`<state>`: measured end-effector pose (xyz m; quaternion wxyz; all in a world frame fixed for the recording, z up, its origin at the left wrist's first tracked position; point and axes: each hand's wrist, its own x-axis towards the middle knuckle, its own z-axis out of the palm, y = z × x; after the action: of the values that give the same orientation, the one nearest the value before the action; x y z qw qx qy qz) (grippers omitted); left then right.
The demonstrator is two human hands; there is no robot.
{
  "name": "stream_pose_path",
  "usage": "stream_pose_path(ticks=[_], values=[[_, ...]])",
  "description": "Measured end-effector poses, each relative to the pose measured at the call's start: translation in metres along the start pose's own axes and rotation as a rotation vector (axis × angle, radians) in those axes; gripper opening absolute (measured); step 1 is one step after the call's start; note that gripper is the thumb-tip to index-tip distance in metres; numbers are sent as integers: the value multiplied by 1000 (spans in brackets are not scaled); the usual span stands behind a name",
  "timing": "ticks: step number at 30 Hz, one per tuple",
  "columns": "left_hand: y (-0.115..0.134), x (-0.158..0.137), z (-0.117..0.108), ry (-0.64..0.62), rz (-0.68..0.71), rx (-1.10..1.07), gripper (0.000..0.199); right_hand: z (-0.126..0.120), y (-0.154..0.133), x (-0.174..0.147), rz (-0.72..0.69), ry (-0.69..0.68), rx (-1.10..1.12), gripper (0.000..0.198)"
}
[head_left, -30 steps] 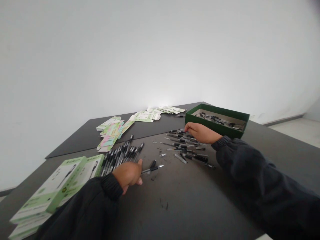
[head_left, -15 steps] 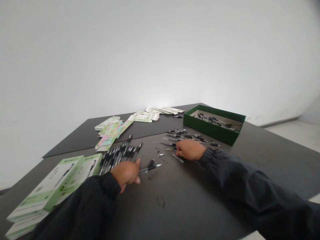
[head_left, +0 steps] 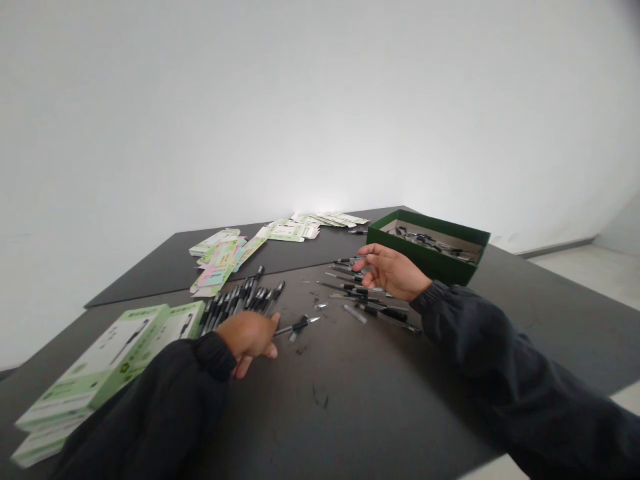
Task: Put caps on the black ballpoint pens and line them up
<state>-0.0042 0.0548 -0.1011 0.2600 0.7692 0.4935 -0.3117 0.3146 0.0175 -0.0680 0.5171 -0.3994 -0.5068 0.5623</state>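
My left hand (head_left: 249,337), low over the table, is closed on a pen (head_left: 296,325) whose bare tip points right. A dark pen cap (head_left: 295,335) appears beside that pen's front end. Just behind this hand lies a bunch of capped black pens (head_left: 234,303). My right hand (head_left: 393,270) hovers with fingers apart and nothing visible in them. Under and in front of it are several loose pens (head_left: 350,288) without caps. A clear piece that looks like a cap (head_left: 355,313) rests to their left.
A green box (head_left: 430,252) holding more pens stands at the back right. White-green pen boxes (head_left: 100,373) are stacked at the left. Flattened cartons (head_left: 220,263) lie toward the back. Small dark scraps (head_left: 321,398) dot the dark table (head_left: 370,413).
My right hand has lifted up and back toward the green box, and its fingers have spread, uncovering pens on the table. The left hand has shifted slightly left with its pen.
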Motion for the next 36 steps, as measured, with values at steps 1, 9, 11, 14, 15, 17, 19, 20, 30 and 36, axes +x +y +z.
stream_pose_path(ticks=[1,9,11,14,15,17,19,20,30,36], values=[[3,-4,-5,-58,-38,-34,80,7,2,-2,4,-21,49,20],[27,-45,-30,-128,-64,-33,76,39,10,-11,185,-179,402,18],[32,-51,-33,-163,-55,-15,65,42,12,-11,194,-196,409,21],[34,-55,-35,-158,-22,22,51,45,16,-11,165,-254,407,22],[34,-55,-35,-156,-16,38,47,46,18,-11,156,-273,411,19],[31,-53,-34,-157,-1,60,40,46,23,-12,150,-287,425,14],[27,-50,-33,-162,19,54,37,46,26,-13,153,-275,434,9],[26,-49,-33,-160,30,42,36,47,28,-13,156,-266,434,7],[27,-49,-34,-227,68,44,40,52,35,-17,60,-164,313,20],[25,-48,-34,-202,74,0,36,58,39,-18,47,-206,201,29]])
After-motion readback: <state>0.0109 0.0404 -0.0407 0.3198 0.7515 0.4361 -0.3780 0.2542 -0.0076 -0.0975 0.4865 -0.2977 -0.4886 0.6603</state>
